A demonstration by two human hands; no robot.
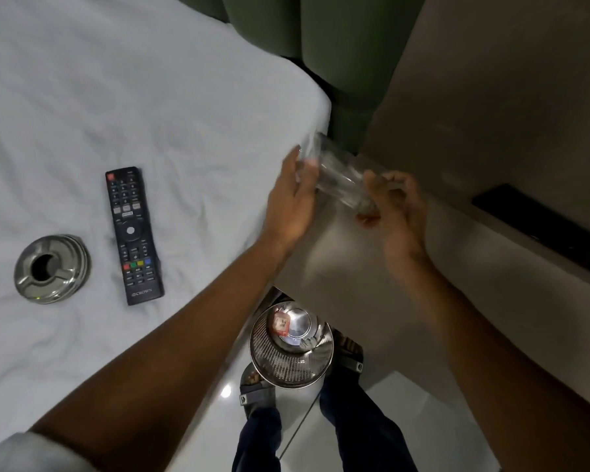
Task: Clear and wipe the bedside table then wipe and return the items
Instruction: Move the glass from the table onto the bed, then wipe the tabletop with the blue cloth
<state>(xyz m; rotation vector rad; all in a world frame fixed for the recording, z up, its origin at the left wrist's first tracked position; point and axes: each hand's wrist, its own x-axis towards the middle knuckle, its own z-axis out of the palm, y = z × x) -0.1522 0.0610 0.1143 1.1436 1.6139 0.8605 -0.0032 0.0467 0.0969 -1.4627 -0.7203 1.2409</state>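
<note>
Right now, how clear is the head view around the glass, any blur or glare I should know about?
Head view: the clear drinking glass is smeared by motion blur between the left hand and right hand; the black remote control on the white bedsheet stays sharp; glare spots the glossy floor.

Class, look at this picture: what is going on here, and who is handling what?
A person holds a clear drinking glass, tilted, in both hands: left hand near the rim, right hand at the base, above the bedside table. A remote control and a metal ashtray lie on the white bed sheet. A metal bin stands on the floor.
</note>
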